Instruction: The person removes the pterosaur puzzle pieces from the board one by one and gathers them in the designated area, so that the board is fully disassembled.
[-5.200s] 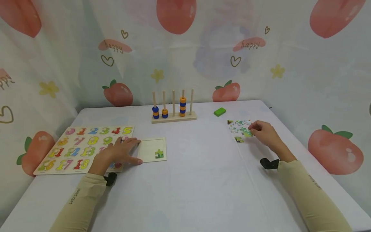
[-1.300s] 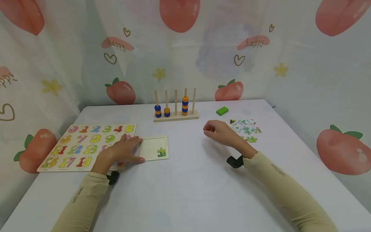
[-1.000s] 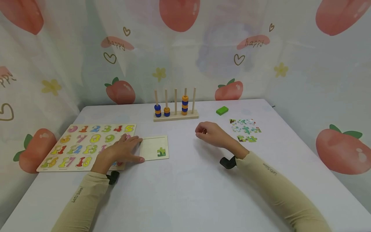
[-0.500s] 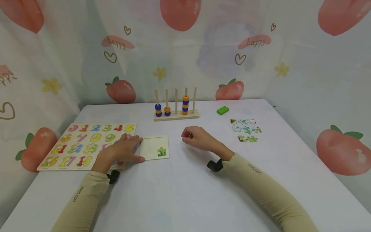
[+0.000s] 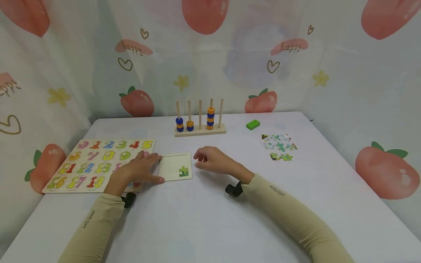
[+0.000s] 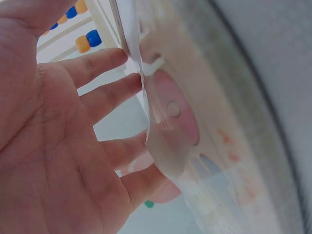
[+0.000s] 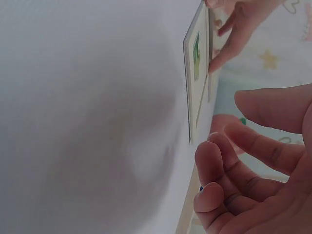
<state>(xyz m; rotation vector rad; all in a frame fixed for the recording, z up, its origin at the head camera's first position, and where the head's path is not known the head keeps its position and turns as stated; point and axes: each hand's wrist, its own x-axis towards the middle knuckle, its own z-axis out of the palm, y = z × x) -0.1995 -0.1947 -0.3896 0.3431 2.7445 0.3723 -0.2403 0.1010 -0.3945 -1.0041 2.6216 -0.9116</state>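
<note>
My left hand (image 5: 135, 171) lies over the right part of a wooden number board (image 5: 88, 163). Its thumb and index fingertips touch the left side of a small square puzzle tray (image 5: 169, 166). One green jigsaw piece (image 5: 183, 171) sits in the tray's lower right corner. Just right of the tray hovers my right hand (image 5: 215, 160), its fingers loosely curled. In the right wrist view, nothing shows between that thumb (image 7: 273, 108) and the fingers. Several loose jigsaw pieces (image 5: 280, 147) lie in rows at the right of the table.
A wooden bead abacus (image 5: 197, 132) with blue and orange beads on some pegs stands at the back. To its right lies a green block (image 5: 253, 124). A fruit-print curtain (image 5: 158, 69) closes off the back and sides of the white table (image 5: 197, 226).
My right hand has moved left from the loose jigsaw pieces to beside the tray. My left hand has stayed at the tray's left side. The piece in the tray has not moved.
</note>
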